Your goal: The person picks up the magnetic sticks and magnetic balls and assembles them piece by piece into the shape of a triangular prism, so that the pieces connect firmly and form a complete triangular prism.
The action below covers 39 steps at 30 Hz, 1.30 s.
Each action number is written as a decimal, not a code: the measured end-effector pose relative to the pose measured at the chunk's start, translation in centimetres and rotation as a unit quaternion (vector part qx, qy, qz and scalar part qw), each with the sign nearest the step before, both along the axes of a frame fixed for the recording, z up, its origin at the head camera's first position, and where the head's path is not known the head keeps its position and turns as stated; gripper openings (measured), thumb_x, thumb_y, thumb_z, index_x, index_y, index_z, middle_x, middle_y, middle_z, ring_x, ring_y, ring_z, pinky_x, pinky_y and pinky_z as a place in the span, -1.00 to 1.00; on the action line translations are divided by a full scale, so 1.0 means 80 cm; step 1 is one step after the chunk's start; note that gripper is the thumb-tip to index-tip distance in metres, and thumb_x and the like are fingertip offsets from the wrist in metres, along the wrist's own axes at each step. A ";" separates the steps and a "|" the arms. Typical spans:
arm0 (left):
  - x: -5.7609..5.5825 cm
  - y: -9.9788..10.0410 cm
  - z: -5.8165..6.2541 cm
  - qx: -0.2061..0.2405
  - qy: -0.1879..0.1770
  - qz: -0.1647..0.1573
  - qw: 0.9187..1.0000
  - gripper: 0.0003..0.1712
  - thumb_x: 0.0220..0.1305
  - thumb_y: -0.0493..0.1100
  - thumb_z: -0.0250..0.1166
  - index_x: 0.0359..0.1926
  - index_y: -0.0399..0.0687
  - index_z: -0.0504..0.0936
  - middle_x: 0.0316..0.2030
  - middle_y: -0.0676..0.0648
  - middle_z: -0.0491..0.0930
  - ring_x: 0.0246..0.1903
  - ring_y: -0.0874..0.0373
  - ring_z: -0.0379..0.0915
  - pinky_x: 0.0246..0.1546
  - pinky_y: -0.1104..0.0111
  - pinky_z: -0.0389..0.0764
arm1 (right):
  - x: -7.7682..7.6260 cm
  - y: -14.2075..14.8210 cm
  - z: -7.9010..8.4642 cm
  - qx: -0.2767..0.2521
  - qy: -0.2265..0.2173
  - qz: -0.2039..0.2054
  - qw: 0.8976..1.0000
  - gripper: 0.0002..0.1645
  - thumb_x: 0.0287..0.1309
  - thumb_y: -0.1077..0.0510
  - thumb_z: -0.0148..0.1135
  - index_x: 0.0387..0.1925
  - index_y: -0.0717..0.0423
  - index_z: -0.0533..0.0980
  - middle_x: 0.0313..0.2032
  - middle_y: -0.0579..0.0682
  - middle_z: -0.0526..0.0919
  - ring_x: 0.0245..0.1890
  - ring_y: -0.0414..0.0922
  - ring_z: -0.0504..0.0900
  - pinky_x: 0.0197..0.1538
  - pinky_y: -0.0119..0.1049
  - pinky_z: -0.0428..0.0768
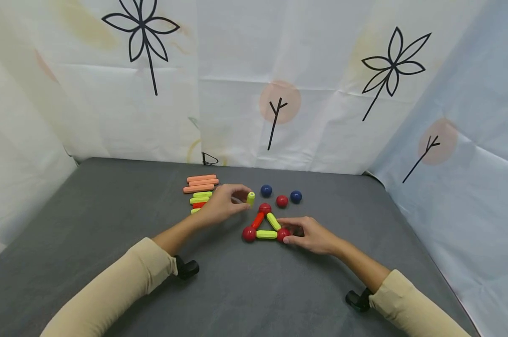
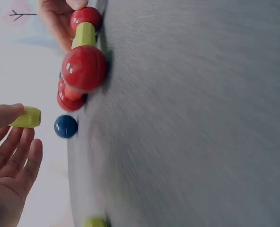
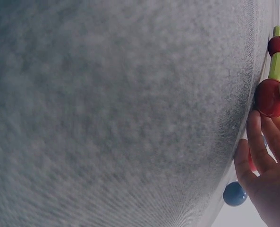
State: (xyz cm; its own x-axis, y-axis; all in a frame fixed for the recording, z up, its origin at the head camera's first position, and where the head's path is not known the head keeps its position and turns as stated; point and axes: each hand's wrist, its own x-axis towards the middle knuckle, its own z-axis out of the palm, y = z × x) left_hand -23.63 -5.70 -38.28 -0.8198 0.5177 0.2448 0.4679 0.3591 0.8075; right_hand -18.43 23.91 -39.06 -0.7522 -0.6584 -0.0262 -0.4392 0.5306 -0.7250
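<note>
Between thumb and fingers, my left hand (image 1: 228, 202) pinches a short yellow-green rod (image 1: 250, 198), held upright above the table near the triangle's top corner. In the left wrist view the rod (image 2: 27, 117) sticks out past the thumb, the other fingers loosely spread. On the table lies a triangle of three red balls joined by one red rod (image 1: 258, 220) and two yellow-green rods (image 1: 266, 234). My right hand (image 1: 313, 235) holds its right corner ball (image 1: 283, 234), thumb in front and fingers behind. The left corner ball (image 1: 249, 234) and far ball (image 1: 264, 208) are untouched.
Beyond the triangle lie two blue balls (image 1: 266, 190) and a loose red ball (image 1: 282, 201). Orange rods (image 1: 201, 183) lie left of them, with shorter yellow-green rods (image 1: 199, 201) and a red rod (image 1: 199, 205) partly behind my left arm. Patterned cloth walls (image 1: 237, 126) border the grey table.
</note>
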 end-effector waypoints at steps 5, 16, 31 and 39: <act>-0.021 0.030 -0.008 0.032 -0.002 -0.009 0.999 -0.65 0.22 -0.34 0.40 0.04 -0.27 0.64 -0.12 -0.12 0.68 -0.09 0.06 0.62 0.02 0.25 0.62 | 0.000 -0.002 0.001 0.002 -0.007 -0.001 1.000 -0.36 0.31 0.14 0.29 0.33 0.32 0.38 0.01 0.07 0.66 -0.12 -0.10 0.61 -0.08 -0.31 0.59; -0.028 0.050 -0.016 0.013 -0.026 -0.021 0.999 -0.62 0.24 -0.33 0.39 0.09 -0.28 0.62 -0.10 -0.13 0.69 -0.07 0.05 0.61 0.03 0.25 0.60 | -0.001 -0.002 0.001 -0.001 -0.002 0.000 1.000 -0.37 0.30 0.14 0.30 0.32 0.32 0.40 -0.03 0.06 0.67 -0.16 -0.11 0.60 -0.16 -0.32 0.58; -0.011 -0.040 -0.005 -0.042 0.005 -0.042 0.998 -0.57 0.24 -0.38 0.35 0.14 -0.34 0.58 -0.01 -0.24 0.66 -0.01 -0.04 0.61 0.04 0.10 0.59 | -0.001 -0.002 0.000 0.002 -0.003 -0.003 1.000 -0.36 0.29 0.14 0.31 0.33 0.30 0.40 0.05 0.08 0.65 -0.13 -0.12 0.59 -0.09 -0.33 0.59; 0.004 -0.107 -0.013 -0.051 0.010 -0.030 0.998 -0.61 0.20 -0.43 0.38 0.07 -0.39 0.59 -0.08 -0.26 0.69 -0.07 -0.07 0.66 -0.08 0.21 0.66 | -0.001 -0.002 0.000 0.006 0.001 -0.002 1.000 -0.36 0.29 0.14 0.32 0.33 0.30 0.40 -0.01 0.03 0.66 -0.16 -0.13 0.57 -0.13 -0.33 0.58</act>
